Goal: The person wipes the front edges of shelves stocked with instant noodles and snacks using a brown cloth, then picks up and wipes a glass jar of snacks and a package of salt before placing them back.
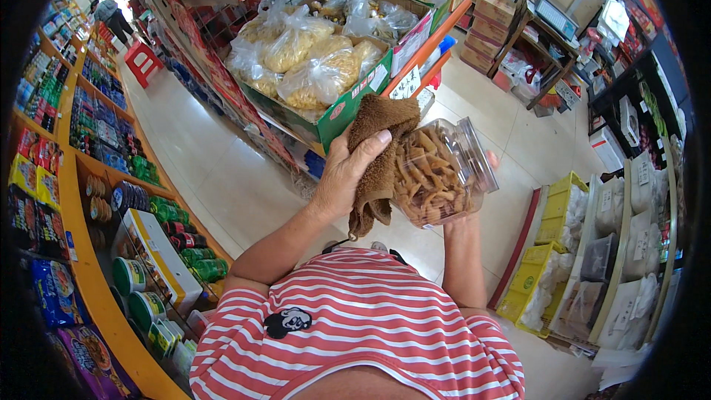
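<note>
My left hand [347, 169] holds a brown terry cloth [383, 147], its thumb lying across the front. The cloth presses against the base end of a clear plastic jar [439, 172] filled with brown strip-shaped snacks. The jar is tilted on its side, with its clear lid [477, 154] towards the right. Behind and under the jar is my right hand [491, 160], gripping it; only a fingertip by the lid and the wrist below show, the rest is hidden. Just beyond the cloth stands a green cardboard box [355, 105] of knotted plastic bags [316, 75] with yellowish food.
Shelves with an orange edge [83, 233] hold drinks and packets at left. A red stool [143, 63] and a bending person [111, 14] are far left. Stacked cartons [489, 28] and a scale [555, 18] stand at the back right. Yellow crates [527, 283] are at right.
</note>
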A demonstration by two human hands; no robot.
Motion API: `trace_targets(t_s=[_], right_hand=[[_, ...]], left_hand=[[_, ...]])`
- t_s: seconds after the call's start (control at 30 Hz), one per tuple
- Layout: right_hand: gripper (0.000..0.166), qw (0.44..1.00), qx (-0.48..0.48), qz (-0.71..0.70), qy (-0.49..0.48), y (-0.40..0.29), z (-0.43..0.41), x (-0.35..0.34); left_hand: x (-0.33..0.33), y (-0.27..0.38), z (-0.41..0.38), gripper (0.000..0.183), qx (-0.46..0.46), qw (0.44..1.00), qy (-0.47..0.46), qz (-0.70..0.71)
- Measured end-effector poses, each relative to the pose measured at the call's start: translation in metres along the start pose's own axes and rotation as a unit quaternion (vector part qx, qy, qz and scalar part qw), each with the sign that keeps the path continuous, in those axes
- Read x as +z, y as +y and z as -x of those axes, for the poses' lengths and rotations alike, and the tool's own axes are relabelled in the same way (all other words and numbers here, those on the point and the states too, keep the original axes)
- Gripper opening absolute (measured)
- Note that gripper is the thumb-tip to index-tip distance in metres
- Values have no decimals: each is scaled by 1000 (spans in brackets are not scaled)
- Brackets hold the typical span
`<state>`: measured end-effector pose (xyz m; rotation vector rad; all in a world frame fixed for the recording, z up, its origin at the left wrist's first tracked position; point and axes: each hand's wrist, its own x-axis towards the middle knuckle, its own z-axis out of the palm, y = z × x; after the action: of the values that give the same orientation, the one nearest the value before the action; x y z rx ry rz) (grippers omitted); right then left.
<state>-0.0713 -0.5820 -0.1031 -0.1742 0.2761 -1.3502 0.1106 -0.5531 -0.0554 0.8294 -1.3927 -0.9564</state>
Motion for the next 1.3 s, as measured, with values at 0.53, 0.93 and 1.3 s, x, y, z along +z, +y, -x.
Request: trace_targets(t_s=[0.53, 0.93, 1.3], right_hand=[[55, 995, 26, 9, 91, 7, -3, 4], [56, 996, 20, 47, 69, 18, -4, 6], [83, 992, 83, -28, -94, 27, -9, 8]], left_hand=[[-4, -40, 37, 79, 51, 945, -34, -320], [27, -23, 36, 44, 0, 997, 70, -25], [32, -19, 33, 54, 34, 994, 51, 88]])
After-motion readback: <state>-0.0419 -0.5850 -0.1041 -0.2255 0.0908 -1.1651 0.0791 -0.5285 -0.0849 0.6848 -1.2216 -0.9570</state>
